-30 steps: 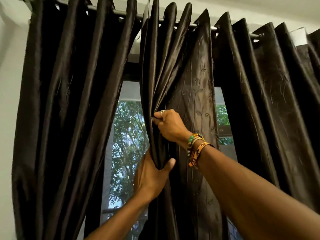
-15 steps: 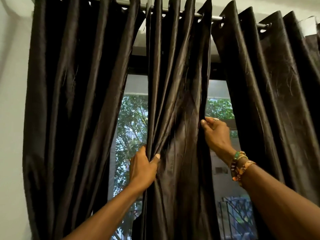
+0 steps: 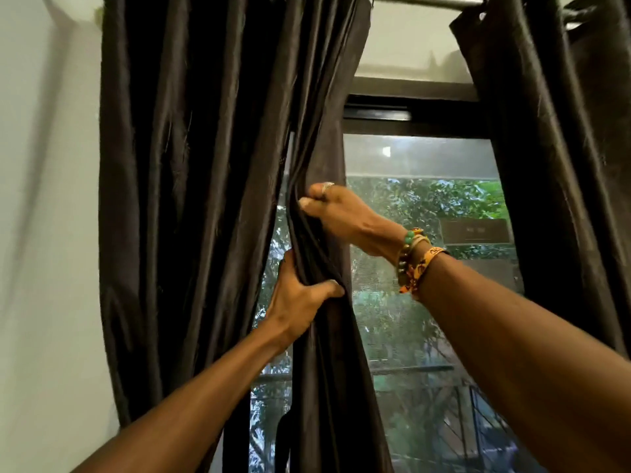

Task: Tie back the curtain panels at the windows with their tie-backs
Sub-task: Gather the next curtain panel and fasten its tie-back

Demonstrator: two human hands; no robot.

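Gathering of the dark brown curtain panel (image 3: pixel 327 370) is judged to be the step in hand. The panel hangs from the curtain rod (image 3: pixel 426 0) and is bunched into narrow folds at the left of the window (image 3: pixel 420 158). It lies just beside a second dark panel (image 3: pixel 170 199) nearer the wall (image 3: pixel 44 233), and a sliver of glass is seen between the two. A third panel (image 3: pixel 563 165) hangs well apart at the right.

Left hand (image 3: pixel 300 302): closed round the bunched folds, thumb laid across the front.
Right hand (image 3: pixel 341 216): higher up, fingertips pinching the edge of the folds. Beaded bracelets (image 3: pixel 415 257) are worn at its wrist.

Tie-back: none identified in view. A dark strip (image 3: pixel 283 435) low beside the bundle cannot be told from cloth.

Technique (judgement): pleats should be stacked evenly by the right hand and fed down into the left-hand grip, so that one compact bundle is formed. That grip is best set at the height where the tie-back is to be passed, so the right hand can be freed to fetch it. Cloth above the grip should be left soft, lest the top be dragged along the rod.

Containers: none in view; no contents recorded.
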